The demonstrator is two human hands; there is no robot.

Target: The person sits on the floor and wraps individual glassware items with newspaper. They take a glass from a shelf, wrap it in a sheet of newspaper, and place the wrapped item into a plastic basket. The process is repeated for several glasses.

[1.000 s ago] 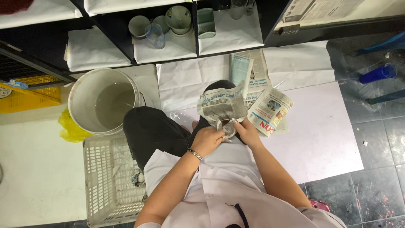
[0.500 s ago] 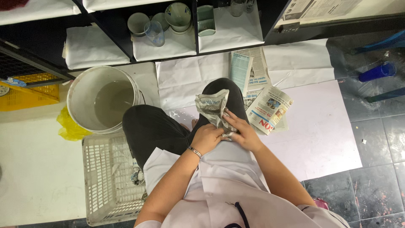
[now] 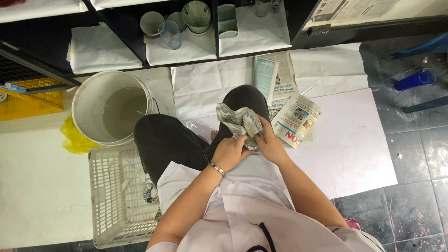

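I sit on the floor with my knees raised in dark trousers. Both hands meet over my lap around a crumpled wad of newspaper (image 3: 239,121). My left hand (image 3: 232,152), with a bracelet at the wrist, grips the wad from below. My right hand (image 3: 269,142) closes on its right side. Whatever may be wrapped inside the paper is hidden. A folded newspaper (image 3: 296,120) lies on the floor just right of my right hand, on white sheets.
A white bucket (image 3: 80,100) with murky water stands at my left knee. A white plastic basket (image 3: 114,196) sits at my left hip. Low black shelves ahead hold cups and bowls (image 3: 196,16) and a clear glass (image 3: 170,33). More newspaper (image 3: 273,72) lies ahead.
The newspaper was spread wider over a small object a second ago; now it is scrunched into a tight wad and both hands have closed in on it.
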